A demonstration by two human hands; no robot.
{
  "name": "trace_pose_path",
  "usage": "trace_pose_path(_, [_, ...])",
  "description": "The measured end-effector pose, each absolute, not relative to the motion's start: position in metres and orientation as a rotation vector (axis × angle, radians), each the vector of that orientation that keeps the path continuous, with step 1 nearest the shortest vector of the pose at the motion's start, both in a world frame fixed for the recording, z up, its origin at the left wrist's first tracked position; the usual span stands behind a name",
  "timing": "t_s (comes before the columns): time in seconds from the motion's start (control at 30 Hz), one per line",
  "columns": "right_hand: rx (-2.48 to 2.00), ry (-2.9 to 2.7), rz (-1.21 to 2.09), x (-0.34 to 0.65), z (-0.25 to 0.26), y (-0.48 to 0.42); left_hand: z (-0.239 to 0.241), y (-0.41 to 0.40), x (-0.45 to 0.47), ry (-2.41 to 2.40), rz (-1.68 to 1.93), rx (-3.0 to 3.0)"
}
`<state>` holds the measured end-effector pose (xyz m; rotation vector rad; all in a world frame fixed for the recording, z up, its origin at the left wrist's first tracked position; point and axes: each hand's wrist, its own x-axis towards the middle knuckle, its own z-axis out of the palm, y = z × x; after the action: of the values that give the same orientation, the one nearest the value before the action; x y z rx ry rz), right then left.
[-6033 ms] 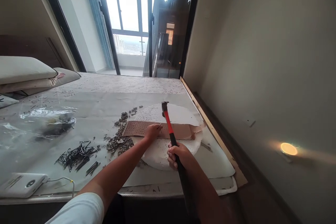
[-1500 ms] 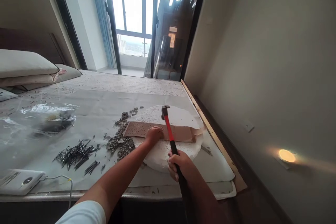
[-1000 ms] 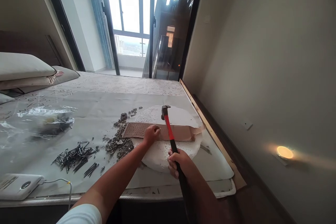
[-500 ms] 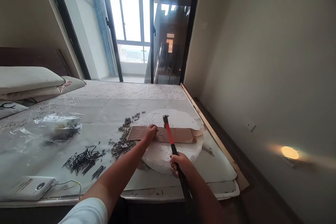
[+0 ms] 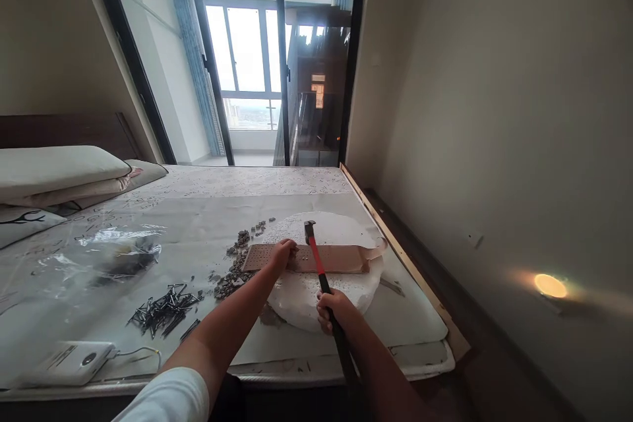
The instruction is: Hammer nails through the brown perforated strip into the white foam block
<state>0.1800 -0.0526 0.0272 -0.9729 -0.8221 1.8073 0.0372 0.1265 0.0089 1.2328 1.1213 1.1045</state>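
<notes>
Hands stand apart: the right hand (image 5: 336, 311), at 6 o'clock on the white, round, rough-edged slab (image 5: 341, 229), wraps the black grip of a dark-headed hammer with a red-and-black handle (image 5: 317, 256); the left hand (image 5: 284, 254), toward 9 o'clock, has curled fingers at the brown, rectangular, cardboard-like strip with rows of holes (image 5: 341, 259), and whether it pinches anything I cannot tell. The hammer slants across the slab, head toward 12; it should feel stiff and head-heavy, best gripped low on the black part. The strip, lying from 9 to 3, is probably light, bendable and easily torn, so its long edges suit a hold. The slab looks crumbly, with grey, stony rubble (image 5: 228, 285) at 9 o'clock.
</notes>
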Motion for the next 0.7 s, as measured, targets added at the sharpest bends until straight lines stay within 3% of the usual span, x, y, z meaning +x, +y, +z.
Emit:
trace_pose_path(0.37, [-1.017,-0.763,1.913,0.169,0.016,-0.049,0.052,0.083,-0.040,1.210,1.128,1.450])
trace_pose_path(0.57, [-1.027,-0.706,1.929,0.171,0.018,-0.056,0.020,0.016,-0.130,1.677,1.121,1.640])
trace_pose_path(0.7, [-1.052,-0.644,1.988,0.174,0.015,-0.064,-0.015,-0.018,-0.187,2.074,0.869,1.748])
